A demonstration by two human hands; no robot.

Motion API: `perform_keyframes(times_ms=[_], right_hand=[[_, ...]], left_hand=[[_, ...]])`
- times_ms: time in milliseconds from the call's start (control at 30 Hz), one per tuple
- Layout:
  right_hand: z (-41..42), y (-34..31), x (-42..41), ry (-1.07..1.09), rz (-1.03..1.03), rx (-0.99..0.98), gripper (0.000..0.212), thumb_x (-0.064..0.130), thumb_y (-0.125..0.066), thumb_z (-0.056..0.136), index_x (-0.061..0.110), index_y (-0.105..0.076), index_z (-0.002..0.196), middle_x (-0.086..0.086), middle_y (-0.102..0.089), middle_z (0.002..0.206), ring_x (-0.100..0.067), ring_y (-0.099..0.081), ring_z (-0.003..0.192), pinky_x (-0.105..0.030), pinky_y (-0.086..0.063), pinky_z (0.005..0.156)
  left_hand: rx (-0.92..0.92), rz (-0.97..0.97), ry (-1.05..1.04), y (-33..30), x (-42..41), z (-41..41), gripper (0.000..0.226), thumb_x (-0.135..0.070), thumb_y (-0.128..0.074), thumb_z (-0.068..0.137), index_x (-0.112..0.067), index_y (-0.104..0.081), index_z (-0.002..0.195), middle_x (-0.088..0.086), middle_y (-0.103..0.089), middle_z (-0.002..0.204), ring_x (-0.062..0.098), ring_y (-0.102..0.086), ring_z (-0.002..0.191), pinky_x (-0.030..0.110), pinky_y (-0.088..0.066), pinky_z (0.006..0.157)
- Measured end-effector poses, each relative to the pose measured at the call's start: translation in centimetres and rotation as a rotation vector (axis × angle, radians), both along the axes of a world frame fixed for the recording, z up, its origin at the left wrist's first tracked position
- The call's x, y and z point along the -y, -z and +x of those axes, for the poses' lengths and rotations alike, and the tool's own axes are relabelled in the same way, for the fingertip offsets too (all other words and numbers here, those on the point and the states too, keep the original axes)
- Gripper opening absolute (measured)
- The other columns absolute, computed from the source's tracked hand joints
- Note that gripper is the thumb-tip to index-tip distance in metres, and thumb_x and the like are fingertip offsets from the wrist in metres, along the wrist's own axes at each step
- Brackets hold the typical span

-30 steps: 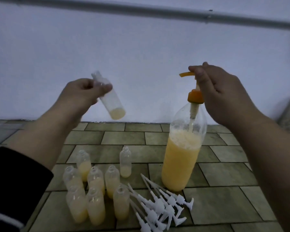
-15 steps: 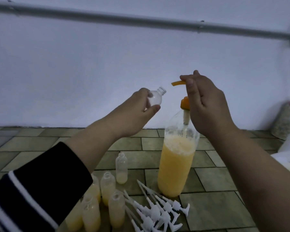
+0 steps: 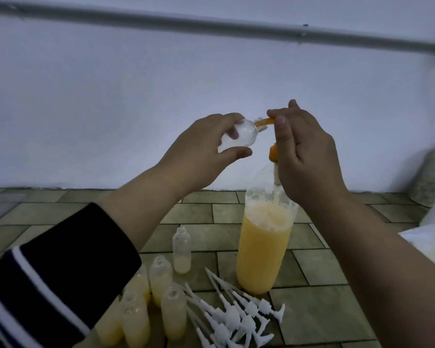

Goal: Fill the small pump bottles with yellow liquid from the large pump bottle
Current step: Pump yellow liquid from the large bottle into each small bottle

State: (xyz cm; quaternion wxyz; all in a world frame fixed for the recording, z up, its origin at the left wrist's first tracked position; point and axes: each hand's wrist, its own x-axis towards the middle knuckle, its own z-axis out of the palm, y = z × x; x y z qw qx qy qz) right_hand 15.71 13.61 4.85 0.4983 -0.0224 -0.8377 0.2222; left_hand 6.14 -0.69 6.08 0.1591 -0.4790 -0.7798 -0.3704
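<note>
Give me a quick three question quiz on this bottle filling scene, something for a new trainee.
1. True or false: the orange spout of the large pump bottle points into the mouth of the small bottle held up by the left hand.
2. Which hand rests on the pump head? A) left B) right C) neither
3. Fill in: the loose white pump tops lie on the tiled ____.

Key
1. True.
2. B, the right hand.
3. Floor, beside the cluster of uncapped filled bottles.
</note>
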Motion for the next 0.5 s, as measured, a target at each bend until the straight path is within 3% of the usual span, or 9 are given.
perform_keyframes(times_ms=[67,100,233,367,500], right_hand=[[-0.2,0.2,0.1,0.008,-0.002,-0.025,0.038,0.031,-0.029,0.101,0.013,-0.060,0.116,0.006,-0.059,0.119,-0.014,-0.034,0.136,-0.028,-0.035,0.105],[-0.2,0.3,0.1,0.016,-0.002,-0.038,0.039,0.031,-0.029,0.101,0.012,-0.060,0.115,0.003,-0.060,0.119,-0.015,-0.035,0.136,-0.029,-0.036,0.104],[-0.3,1.3,-0.4,0.020,-0.045,-0.076,0.039,0.030,-0.028,0.101,0.014,-0.062,0.113,0.010,-0.059,0.113,-0.013,-0.038,0.134,-0.005,-0.031,0.092],[-0.4,2.1,-0.3,0.026,-0.058,-0.050,0.041,0.031,-0.027,0.100,0.014,-0.062,0.113,0.003,-0.063,0.116,-0.012,-0.039,0.134,-0.007,-0.032,0.092],[-0.1,0.7,-0.3,0.028,-0.024,-0.013,0.039,0.029,-0.029,0.101,0.014,-0.063,0.114,0.016,-0.053,0.109,-0.011,-0.039,0.133,0.003,-0.025,0.088]], left_hand=[[-0.022,0.001,-0.014,-0.2,-0.2,0.1,0.043,-0.042,-0.062,0.085,-0.030,-0.050,0.124,-0.013,-0.057,0.108,0.010,-0.047,0.091,0.024,-0.038,0.078],[-0.042,-0.005,-0.024,-0.2,-0.3,0.2,0.044,-0.042,-0.062,0.085,-0.029,-0.050,0.125,-0.013,-0.057,0.108,0.010,-0.045,0.091,0.024,-0.036,0.078],[-0.098,-0.046,-0.036,0.0,-0.5,0.3,0.047,-0.043,-0.061,0.085,-0.029,-0.049,0.128,-0.013,-0.056,0.109,0.009,-0.044,0.093,0.025,-0.034,0.081],[-0.134,-0.099,-0.058,0.4,-0.6,0.3,0.051,-0.044,-0.060,0.085,-0.028,-0.047,0.131,-0.010,-0.057,0.114,0.011,-0.047,0.099,0.028,-0.038,0.086],[-0.126,-0.058,-0.061,0.1,-0.5,0.3,0.049,-0.043,-0.060,0.085,-0.027,-0.048,0.130,-0.010,-0.057,0.113,0.010,-0.045,0.095,0.027,-0.038,0.085]])
